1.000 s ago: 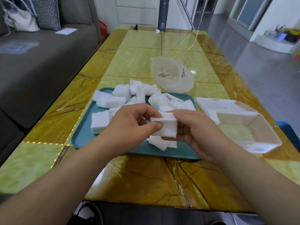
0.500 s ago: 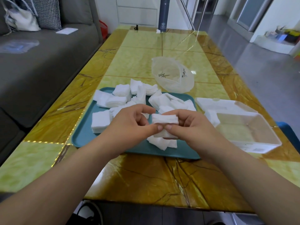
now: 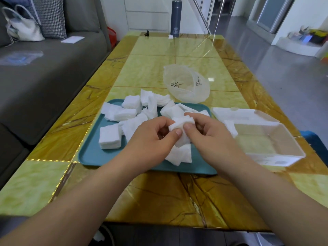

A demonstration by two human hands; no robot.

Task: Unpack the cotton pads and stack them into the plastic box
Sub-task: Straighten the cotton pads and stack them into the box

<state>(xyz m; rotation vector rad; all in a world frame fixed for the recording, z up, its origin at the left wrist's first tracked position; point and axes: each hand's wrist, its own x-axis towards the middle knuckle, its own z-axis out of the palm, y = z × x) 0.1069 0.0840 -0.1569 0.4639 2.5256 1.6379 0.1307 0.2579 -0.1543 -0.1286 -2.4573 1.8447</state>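
A small bundle of cotton pads (image 3: 182, 129) is being pinched between both thumbs right over the middle of the tray, and it is being held clear of the surface. The left hand (image 3: 152, 139) is being curled in from the left, its thumb pressed against the bundle's lower left edge, the other fingers tucked behind it. The right hand (image 3: 208, 134) is being closed in from the opposite side, thumb laid on the front of the bundle, fingers wrapped over the top. The bundle is being squeezed a little out of shape, corners splayed.

Just beneath the hands, a few loose pads (image 3: 179, 155) are being left lying flat near the tray's front edge. More white pads are being seen scattered in piles across the teal tray (image 3: 92, 157), with a neat square stack (image 3: 109, 137) sitting at the left and a heap (image 3: 149, 105) crowding the far rim.

To the right of the tray, touching or very nearly touching it, the clear plastic box (image 3: 269, 142) is being left open, its lid (image 3: 237, 114) hinged back toward the far side; a pad or two is being glimpsed at its left wall. Beyond the tray, a crumpled translucent bag (image 3: 186, 84) is being seen on the yellow marble-patterned table (image 3: 159, 196). At the far end, a dark bottle (image 3: 175, 18) is standing upright. A grey sofa (image 3: 44, 71) is being seen along the left.
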